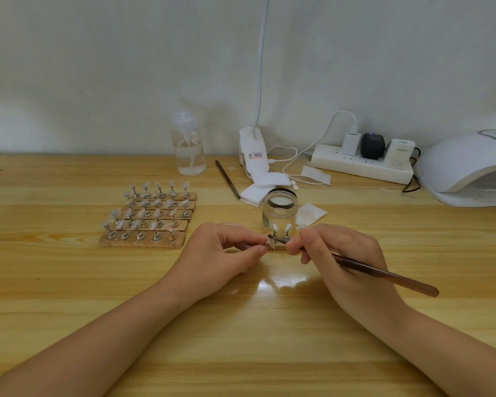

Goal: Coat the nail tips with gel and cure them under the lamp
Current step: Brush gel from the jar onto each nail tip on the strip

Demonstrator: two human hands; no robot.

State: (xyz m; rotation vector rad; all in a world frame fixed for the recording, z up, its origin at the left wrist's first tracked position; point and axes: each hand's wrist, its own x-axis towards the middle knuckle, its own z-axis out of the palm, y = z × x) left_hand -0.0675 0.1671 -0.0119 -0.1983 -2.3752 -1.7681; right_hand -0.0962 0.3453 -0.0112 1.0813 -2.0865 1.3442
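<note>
Pinching a small clear nail tip (269,242) between thumb and forefinger of the left hand (226,253), just in front of the open glass jar (278,213). Holding a brown brush (384,275) pen-fashion in the right hand (344,259) — fingers curled round the handle, dark bristle end touching the nail tip, handle slanting away from the jar toward the near right. Standing on a small base right at the foot of the jar, partly hidden behind the fingertips: two more tips on metal stems (281,232).

Sitting well left of the jar: rows of nail tips on wooden holder strips (148,216), each tip raised on a little metal post. Lying just behind the jar, a stack of white pads (258,190), and beside those a second dark brush (227,179) on the wooden table (69,282). Standing farther back and left of the jar, a clear pump bottle (188,144). Clamping behind the jar, a white clip lamp (254,153) with its neck rising out of view. Sitting far right of the jar — the white curing lamp (467,167), opening toward the table, with a white power strip (361,164) between lamp and clip, three plugs in it.
</note>
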